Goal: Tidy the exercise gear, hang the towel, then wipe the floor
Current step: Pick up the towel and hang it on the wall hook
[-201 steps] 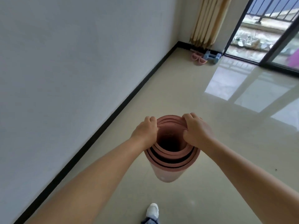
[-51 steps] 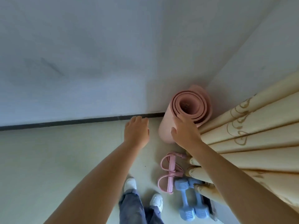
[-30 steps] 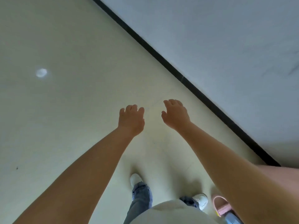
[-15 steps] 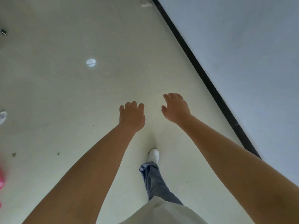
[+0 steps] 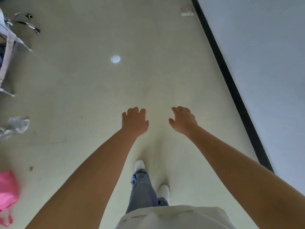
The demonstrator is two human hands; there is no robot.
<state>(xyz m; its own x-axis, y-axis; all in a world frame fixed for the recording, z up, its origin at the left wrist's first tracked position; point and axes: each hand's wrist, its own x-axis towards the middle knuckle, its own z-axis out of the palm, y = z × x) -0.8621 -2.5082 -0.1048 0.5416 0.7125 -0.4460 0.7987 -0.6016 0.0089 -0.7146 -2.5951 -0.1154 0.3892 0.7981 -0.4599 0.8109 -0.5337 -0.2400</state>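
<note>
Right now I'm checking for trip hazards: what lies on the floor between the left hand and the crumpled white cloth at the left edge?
In the head view, only bare cream floor lies between the left hand and the crumpled white cloth.

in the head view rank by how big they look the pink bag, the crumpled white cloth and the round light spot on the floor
1. pink bag, cut off by the frame edge
2. crumpled white cloth
3. round light spot

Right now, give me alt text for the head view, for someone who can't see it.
Both hands, left hand and right hand, reach forward empty and open over a pale floor, feet in white shoes below. A dark baseboard runs along the wall at right; a crumpled white cloth and a pink bag lie at far left.
</note>
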